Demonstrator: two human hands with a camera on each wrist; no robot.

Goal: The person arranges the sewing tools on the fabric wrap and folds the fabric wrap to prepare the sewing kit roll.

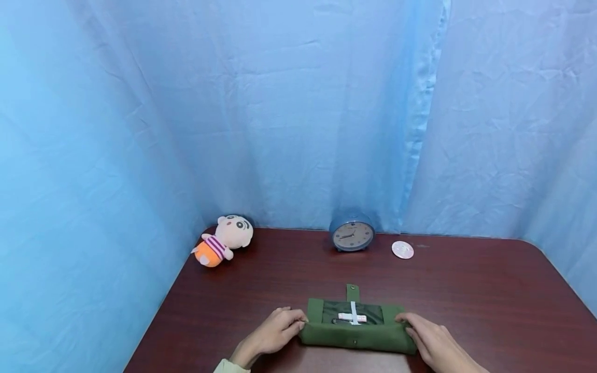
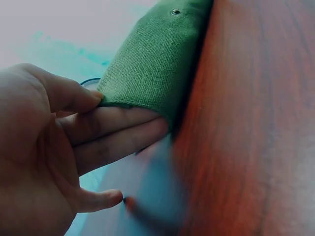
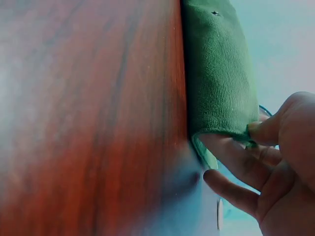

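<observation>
A green fabric pouch (image 1: 356, 336) lies across the front of the table, its near part folded up and over. My left hand (image 1: 276, 331) pinches the left end of the fold. In the left wrist view, the thumb presses on the fabric edge (image 2: 147, 69) while two fingers reach inside the fold. My right hand (image 1: 434, 339) grips the opposite end likewise, thumb outside and fingers in the green fold (image 3: 221, 83). A dark inner panel (image 1: 373, 312) shows behind, with a white strap (image 1: 354, 311) over a small white item (image 1: 345, 316). A snap tab (image 1: 353, 293) points away.
A blue alarm clock (image 1: 353, 233) stands at the back of the dark red wooden table (image 1: 280, 269). Right of it lies a pale round disc (image 1: 402, 249). A plush doll (image 1: 224, 241) rests at the back left corner. Blue curtains (image 1: 289, 114) surround the table.
</observation>
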